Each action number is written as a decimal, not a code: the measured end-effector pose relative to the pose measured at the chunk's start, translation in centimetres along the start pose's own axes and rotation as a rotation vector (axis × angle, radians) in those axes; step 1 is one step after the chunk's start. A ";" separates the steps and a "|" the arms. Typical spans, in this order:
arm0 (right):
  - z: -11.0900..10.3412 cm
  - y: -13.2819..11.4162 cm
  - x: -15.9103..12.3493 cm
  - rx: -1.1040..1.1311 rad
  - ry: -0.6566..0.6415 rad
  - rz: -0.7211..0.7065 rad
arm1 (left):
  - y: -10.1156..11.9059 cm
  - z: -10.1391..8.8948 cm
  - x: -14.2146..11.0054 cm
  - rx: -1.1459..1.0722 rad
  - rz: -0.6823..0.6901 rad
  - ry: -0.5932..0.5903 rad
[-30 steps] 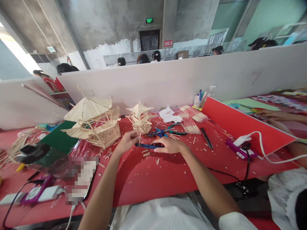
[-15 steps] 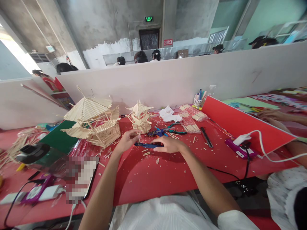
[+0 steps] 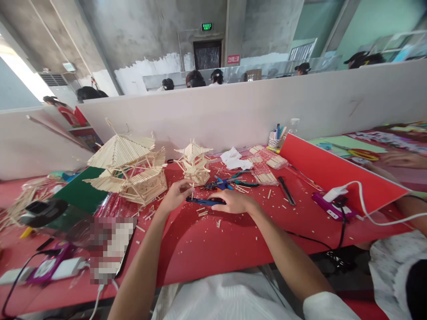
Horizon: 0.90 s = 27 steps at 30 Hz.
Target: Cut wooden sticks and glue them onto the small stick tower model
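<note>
Red table (image 3: 207,249), stick scraps everywhere; white partition (image 3: 253,111) behind, concrete hall beyond. Two stick pavilions: big (image 3: 128,171), small (image 3: 194,163). Blue cutter (image 3: 204,202) lies flat mid-table, long axis left-right, tip toward left hand (image 3: 176,194). Left fingers pinch short stick (image 3: 192,192), upright. Right hand (image 3: 233,202) closed over cutter handles.
</note>
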State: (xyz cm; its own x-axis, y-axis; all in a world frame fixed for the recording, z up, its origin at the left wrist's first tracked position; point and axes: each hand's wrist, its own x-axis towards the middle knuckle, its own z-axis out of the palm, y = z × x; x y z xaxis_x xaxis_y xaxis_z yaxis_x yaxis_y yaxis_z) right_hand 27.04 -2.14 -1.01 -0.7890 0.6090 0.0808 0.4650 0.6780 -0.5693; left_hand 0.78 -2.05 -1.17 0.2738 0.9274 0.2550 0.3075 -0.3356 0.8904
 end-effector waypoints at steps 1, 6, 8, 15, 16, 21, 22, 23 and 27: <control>0.2 0.0 0.1 -0.016 0.003 0.005 | -0.1 0.0 0.0 0.001 -0.002 -0.001; 1.2 -0.4 0.6 -0.153 0.016 0.074 | -0.6 -0.3 0.1 0.032 0.007 -0.016; 1.5 -0.5 0.8 -0.226 0.026 0.093 | -0.8 -0.4 0.2 0.055 0.013 -0.029; 2.5 -1.4 1.3 -0.434 0.019 0.139 | -1.0 -0.8 0.2 0.142 0.033 -0.023; 2.6 -1.7 1.4 -0.447 0.014 0.145 | -0.9 -0.9 0.1 0.152 0.035 -0.021; 3.0 -2.5 1.7 -0.492 0.012 0.166 | -0.8 -1.2 0.0 0.194 0.058 -0.004; 3.0 -2.6 1.7 -0.496 0.009 0.169 | -0.9 -1.2 0.1 0.205 0.064 0.000; 3.0 -2.7 1.8 -0.499 0.006 0.172 | -0.9 -1.3 0.1 0.217 0.069 0.002; 3.1 -2.8 2.0 -0.514 -0.003 0.198 | -1.4 -1.3 0.2 0.256 0.087 -0.001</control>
State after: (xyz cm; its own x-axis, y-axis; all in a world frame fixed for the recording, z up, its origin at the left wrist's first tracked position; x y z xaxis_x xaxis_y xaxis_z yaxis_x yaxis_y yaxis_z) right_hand 22.95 -4.13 -1.81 -0.6678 0.7443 0.0098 0.7399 0.6651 -0.1009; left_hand -0.79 -1.19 -1.83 0.3099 0.8931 0.3260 0.5029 -0.4450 0.7410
